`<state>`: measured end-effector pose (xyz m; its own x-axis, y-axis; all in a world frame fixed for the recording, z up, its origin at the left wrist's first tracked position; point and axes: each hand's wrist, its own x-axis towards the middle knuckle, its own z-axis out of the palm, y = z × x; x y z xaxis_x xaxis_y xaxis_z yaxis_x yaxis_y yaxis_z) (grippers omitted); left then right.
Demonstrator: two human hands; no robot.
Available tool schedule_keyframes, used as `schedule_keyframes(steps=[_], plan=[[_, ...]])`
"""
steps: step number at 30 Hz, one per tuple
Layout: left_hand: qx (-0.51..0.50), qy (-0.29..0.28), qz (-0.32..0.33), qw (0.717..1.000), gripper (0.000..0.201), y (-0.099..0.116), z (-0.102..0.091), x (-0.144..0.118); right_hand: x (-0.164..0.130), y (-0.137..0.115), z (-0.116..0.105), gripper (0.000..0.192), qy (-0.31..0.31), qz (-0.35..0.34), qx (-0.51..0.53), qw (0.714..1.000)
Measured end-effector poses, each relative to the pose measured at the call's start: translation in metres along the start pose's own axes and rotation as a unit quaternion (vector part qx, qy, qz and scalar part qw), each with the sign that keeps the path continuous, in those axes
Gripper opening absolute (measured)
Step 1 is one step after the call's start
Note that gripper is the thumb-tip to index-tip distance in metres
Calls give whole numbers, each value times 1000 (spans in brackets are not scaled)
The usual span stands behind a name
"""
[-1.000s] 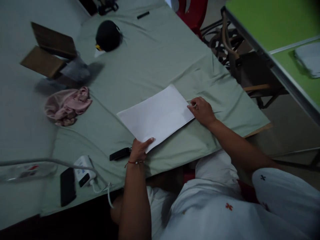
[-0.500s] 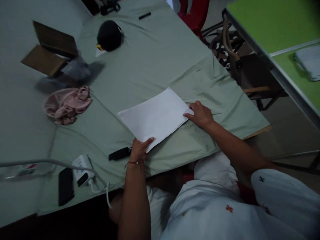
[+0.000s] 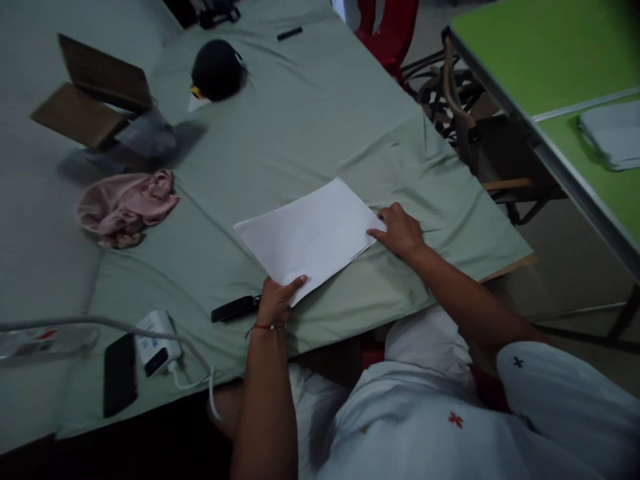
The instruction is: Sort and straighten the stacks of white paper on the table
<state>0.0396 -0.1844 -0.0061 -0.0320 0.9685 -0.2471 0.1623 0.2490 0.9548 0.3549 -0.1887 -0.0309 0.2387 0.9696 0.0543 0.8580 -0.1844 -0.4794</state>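
A thin stack of white paper sheets (image 3: 310, 233) is held just over or on the cloth-covered table, its edges nearly lined up. My left hand (image 3: 279, 298) grips the near left corner, thumb on top and fingers hidden underneath. At the right corner, my right hand (image 3: 399, 231) pinches the sheets, with the thumb on the upper face. Beside my left hand lies a black stapler-like object (image 3: 234, 309), its right end partly behind the hand.
On the green tablecloth (image 3: 300, 120) are a black cap (image 3: 217, 70), a pink cloth (image 3: 131, 208), an open cardboard box (image 3: 107, 100), a black phone (image 3: 120, 375), a white power adapter (image 3: 159, 341) with cables, and a black marker (image 3: 290, 33). A green table (image 3: 545, 60) stands right.
Both hands keep their hold on the paper, which stays almost in place. The view has shifted slightly, so the objects at the left appear a little further left.
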Motion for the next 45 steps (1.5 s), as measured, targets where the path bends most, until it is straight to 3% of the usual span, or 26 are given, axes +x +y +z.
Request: schedule_keyframes(steps=[6,18,23,32,39,42,45], plan=[[-2,-5,3,1000,82,-3,-1,0,3,0,0,31,14,7,17,1000],[-23,-8,10,1000,83,-9,-1,2,4,-7,-12,20,-23,57,-13,998],[-9,-5,10,1000,85,-2,1,0,3,-7,-13,23,-24,33,-20,999],[-5,-18,-2,1000,82,-1,2,3,6,6,-14,13,58,19,56,997],[-4,-30,20,999,88,6,4,2,6,14,-9,11,35,-1,30,999],[-14,-30,14,999,91,5,1,4,2,11,-8,8,53,-34,46,997],[-22,-29,-7,999,93,3,-1,6,0,8,-6,8,56,-163,116,978]])
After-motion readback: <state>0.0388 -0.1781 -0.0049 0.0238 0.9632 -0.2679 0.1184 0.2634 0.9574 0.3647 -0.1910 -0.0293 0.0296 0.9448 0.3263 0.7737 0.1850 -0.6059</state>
